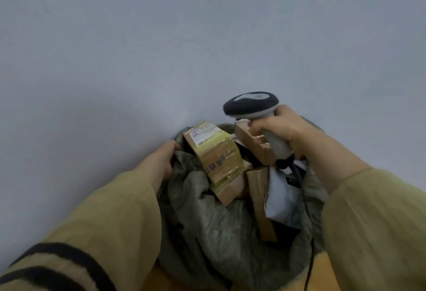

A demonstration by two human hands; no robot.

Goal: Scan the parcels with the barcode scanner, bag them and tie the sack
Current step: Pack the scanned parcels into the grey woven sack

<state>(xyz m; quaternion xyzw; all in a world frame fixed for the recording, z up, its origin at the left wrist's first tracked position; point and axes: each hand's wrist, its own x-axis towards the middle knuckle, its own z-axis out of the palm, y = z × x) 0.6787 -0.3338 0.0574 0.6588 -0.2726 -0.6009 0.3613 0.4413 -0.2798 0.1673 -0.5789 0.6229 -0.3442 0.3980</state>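
A grey-green woven sack stands open below me, holding several parcels. A cardboard box wrapped in yellow tape with a white label sticks up at its far left. My left hand grips the sack's left rim beside that box. My right hand is closed on the grip of a black and grey barcode scanner, whose head points left above the sack. A plain brown box sits just under that hand, touching the fingers. A white poly mailer and a narrow brown parcel lie deeper inside.
A plain grey wall fills the upper view behind the sack. The scanner's black cable hangs down the sack's right side. A wooden surface shows at the bottom edge beneath the sack. My tan sleeves flank both sides.
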